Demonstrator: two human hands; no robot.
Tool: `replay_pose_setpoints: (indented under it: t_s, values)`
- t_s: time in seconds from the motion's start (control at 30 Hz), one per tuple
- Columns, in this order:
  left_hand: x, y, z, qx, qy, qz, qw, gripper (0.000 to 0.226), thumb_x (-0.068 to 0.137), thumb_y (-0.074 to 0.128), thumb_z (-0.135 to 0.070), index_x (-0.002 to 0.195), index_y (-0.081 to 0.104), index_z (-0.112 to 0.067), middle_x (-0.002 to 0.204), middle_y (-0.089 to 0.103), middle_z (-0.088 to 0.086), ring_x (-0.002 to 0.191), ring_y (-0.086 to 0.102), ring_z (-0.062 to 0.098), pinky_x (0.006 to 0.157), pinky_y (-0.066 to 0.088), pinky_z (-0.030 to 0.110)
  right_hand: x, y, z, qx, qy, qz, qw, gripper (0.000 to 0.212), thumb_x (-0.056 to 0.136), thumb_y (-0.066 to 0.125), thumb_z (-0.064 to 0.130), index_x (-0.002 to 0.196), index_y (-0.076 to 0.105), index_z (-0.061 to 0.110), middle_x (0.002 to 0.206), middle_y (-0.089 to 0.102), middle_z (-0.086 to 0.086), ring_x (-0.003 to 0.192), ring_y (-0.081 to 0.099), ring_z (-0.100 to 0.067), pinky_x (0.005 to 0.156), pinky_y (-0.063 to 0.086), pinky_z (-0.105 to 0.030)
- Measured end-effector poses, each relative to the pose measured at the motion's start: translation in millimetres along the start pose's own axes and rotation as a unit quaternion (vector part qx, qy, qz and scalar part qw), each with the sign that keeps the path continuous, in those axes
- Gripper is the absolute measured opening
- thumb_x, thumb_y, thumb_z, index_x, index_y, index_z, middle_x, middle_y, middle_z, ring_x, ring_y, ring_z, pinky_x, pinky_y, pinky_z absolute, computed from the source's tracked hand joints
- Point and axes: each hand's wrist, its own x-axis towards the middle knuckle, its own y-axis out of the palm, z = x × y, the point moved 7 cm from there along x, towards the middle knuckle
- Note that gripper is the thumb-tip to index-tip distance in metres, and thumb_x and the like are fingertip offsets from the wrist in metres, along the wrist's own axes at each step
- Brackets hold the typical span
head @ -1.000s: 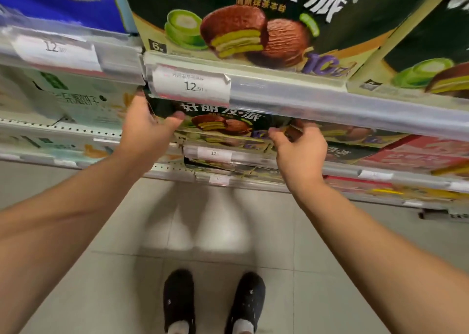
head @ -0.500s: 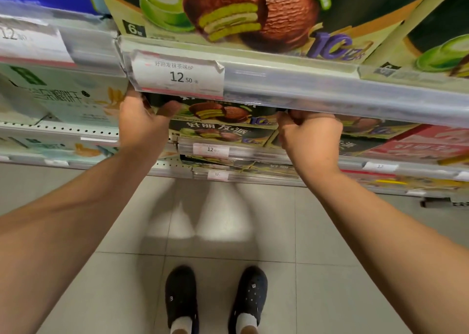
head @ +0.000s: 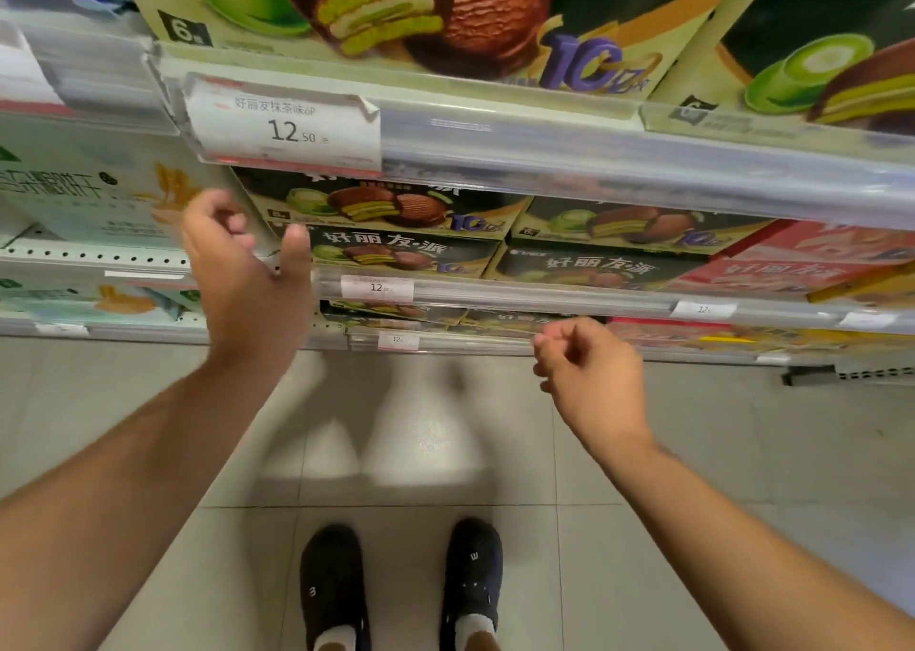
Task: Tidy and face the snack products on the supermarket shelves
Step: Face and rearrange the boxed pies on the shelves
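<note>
Dark green matcha pie boxes stand in stacked rows on the second shelf, their fronts facing out, with a neighbouring box to the right. A larger box of the same pie fills the top shelf. My left hand hovers in front of the left end of the second shelf, thumb spread, fingers loosely bent, holding nothing. Lower down, my right hand hangs clear of the shelves with fingers loosely curled and empty.
A price rail with a 12.50 tag juts out above the boxes. Pale green biscuit boxes sit to the left, red boxes to the right. Tiled floor and my dark shoes are below.
Both hands have let go of the matcha pie box on the second shelf and pulled back; the right hand has dropped lower. The view has tilted slightly upward.
</note>
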Motion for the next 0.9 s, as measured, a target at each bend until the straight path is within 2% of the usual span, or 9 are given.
replay_pose_setpoints:
  t_s: [0.1,0.17,0.27,0.4,0.5,0.57,0.63,0.7,0.9]
  values:
    - [-63.5,35.8,-22.6,0.029,0.044,0.125,0.991,0.031,0.092,0.059,-0.016,0.121,0.049,-0.011,0.095,0.054,0.001,0.082,0.054,0.014,0.071,0.054,0.041,-13.5,-36.5,-27.6,-0.031,-0.017,-0.014,0.999,0.011,0.091,0.062,0.016,0.094,0.062,0.027,0.089,0.068,0.001,0.078,0.065,-0.015,0.073,0.057,-0.038]
    - [-95.9,73.6,-35.8,0.020,0.027,0.215,0.976,0.032,0.093,0.058,-0.017,0.124,0.050,-0.021,0.091,0.059,-0.006,0.079,0.057,0.004,0.068,0.054,0.034,-6.2,-71.1,-15.3,-0.090,-0.126,-0.058,0.986,0.025,0.088,0.064,0.012,0.112,0.061,0.018,0.113,0.062,-0.001,0.100,0.061,-0.017,0.083,0.053,-0.029]
    - [-114.6,129.8,-55.3,-0.010,0.031,0.248,0.968,0.038,0.093,0.053,-0.017,0.131,0.050,-0.017,0.072,0.057,-0.011,0.065,0.057,-0.001,0.059,0.046,0.022,15.8,-107.4,18.0,-0.229,-0.309,-0.114,0.916,0.048,0.088,0.062,0.016,0.133,0.047,0.006,0.137,0.045,-0.013,0.129,0.040,-0.029,0.109,0.034,-0.040]
    - [-110.4,173.2,-55.2,-0.035,0.002,0.216,0.976,0.055,0.085,0.053,-0.031,0.139,0.042,-0.024,0.068,0.053,-0.015,0.060,0.054,0.001,0.066,0.045,0.024,46.1,-124.5,43.9,-0.363,-0.379,-0.179,0.832,0.050,0.083,0.067,0.029,0.120,0.050,-0.001,0.106,0.052,-0.022,0.095,0.050,-0.039,0.085,0.041,-0.047]
    - [-108.6,187.3,-38.0,-0.028,-0.018,0.185,0.982,0.052,0.092,0.058,-0.032,0.139,0.037,-0.030,0.074,0.057,-0.018,0.068,0.058,-0.001,0.071,0.046,0.024,66.5,-120.6,54.0,-0.396,-0.377,-0.184,0.817,0.042,0.080,0.073,0.033,0.099,0.059,-0.002,0.082,0.062,-0.028,0.074,0.061,-0.043,0.072,0.050,-0.050]
    - [-108.5,191.6,-29.5,-0.021,0.004,0.151,0.988,0.049,0.092,0.057,-0.031,0.138,0.039,-0.028,0.074,0.058,-0.014,0.069,0.058,-0.001,0.067,0.043,0.019,81.1,-115.9,54.8,-0.400,-0.359,-0.163,0.827,0.046,0.085,0.066,0.042,0.110,0.060,0.002,0.091,0.066,-0.028,0.085,0.064,-0.044,0.081,0.049,-0.051]
    - [-109.8,196.1,-24.6,-0.020,0.042,0.130,0.990,0.049,0.092,0.054,-0.031,0.138,0.041,-0.023,0.073,0.058,-0.012,0.066,0.057,0.002,0.064,0.041,0.020,92.5,-115.7,56.0,-0.413,-0.354,-0.172,0.821,0.055,0.090,0.055,0.050,0.129,0.052,0.012,0.115,0.064,-0.024,0.106,0.060,-0.041,0.096,0.042,-0.049]
    - [-109.4,203.4,-19.3,-0.030,0.055,0.129,0.990,0.051,0.093,0.054,-0.033,0.140,0.038,-0.022,0.071,0.058,-0.010,0.067,0.057,0.004,0.065,0.043,0.022,95.6,-118.9,62.2,-0.404,-0.378,-0.203,0.808,0.059,0.090,0.056,0.050,0.138,0.045,0.018,0.123,0.061,-0.021,0.111,0.057,-0.041,0.098,0.041,-0.048]
    - [-108.6,213.6,-9.6,-0.070,0.078,0.123,0.987,0.055,0.094,0.055,-0.034,0.144,0.030,-0.028,0.065,0.054,-0.014,0.066,0.058,0.003,0.070,0.048,0.025,88.2,-119.9,66.2,-0.324,-0.438,-0.219,0.810,0.051,0.088,0.067,0.036,0.133,0.053,0.018,0.094,0.069,-0.016,0.092,0.063,-0.036,0.086,0.046,-0.043]
